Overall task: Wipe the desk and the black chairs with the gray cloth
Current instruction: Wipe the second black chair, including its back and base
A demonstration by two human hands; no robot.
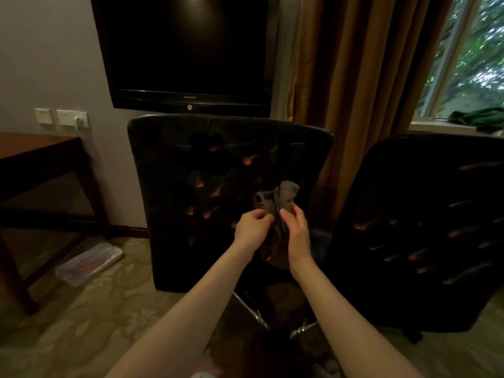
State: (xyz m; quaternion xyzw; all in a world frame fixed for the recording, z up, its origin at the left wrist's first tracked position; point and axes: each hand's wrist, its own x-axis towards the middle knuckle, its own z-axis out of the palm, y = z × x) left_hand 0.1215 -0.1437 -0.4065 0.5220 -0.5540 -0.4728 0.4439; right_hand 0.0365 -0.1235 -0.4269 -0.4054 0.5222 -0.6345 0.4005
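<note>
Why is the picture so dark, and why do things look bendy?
Head view: the light is dim, so the middle chair and right chair lose detail; the window glares bright and blurry; the wide lens bends the TV; the cloth looks fairly sharp.

dim, warm-toned room. daylight comes only from the window [469, 55] at the upper right of the frame, overexposed and smeared. the centre black chair [177, 227] and the right black chair [425, 203] sink into shadow. faint glare tops the television [188, 50]. straight lines bow near the edges, and the bottom of the frame is soft.
</note>
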